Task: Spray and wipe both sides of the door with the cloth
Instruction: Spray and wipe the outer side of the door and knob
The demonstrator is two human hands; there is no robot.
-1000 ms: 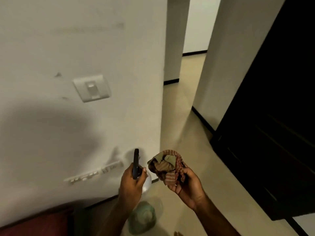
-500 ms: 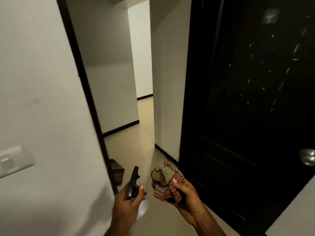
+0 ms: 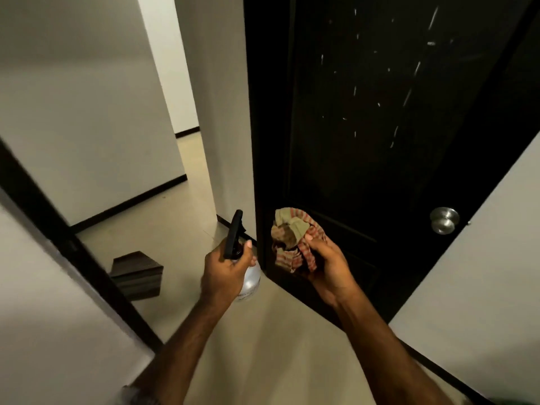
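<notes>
I am looking down at two bare forearms reaching forward in a dim hallway. My left hand (image 3: 225, 270) is gripping the neck of a clear plastic spray bottle (image 3: 249, 280) with a black trigger head, fingers curled round it and the thumb lying beside the trigger; the black head is standing upright above the knuckles. My right hand (image 3: 325, 266) is clutching a crumpled red-and-tan checked cloth (image 3: 292, 239), bunched up above the fingers. The two hands are sitting side by side, near each other but not touching.

Directly ahead, the tall dark brown panelled door (image 3: 380, 112) is standing open, its near edge just behind the cloth. Pale streaks and droplets are glistening across its upper panel. A round brushed-metal door knob (image 3: 444, 220) is sticking out at the door's right edge, beside a white wall (image 3: 482, 273). To the left, a dark stack of flat tiles or boards (image 3: 136, 275) is resting on the beige floor (image 3: 263, 331) near a black door frame (image 3: 58, 229).
</notes>
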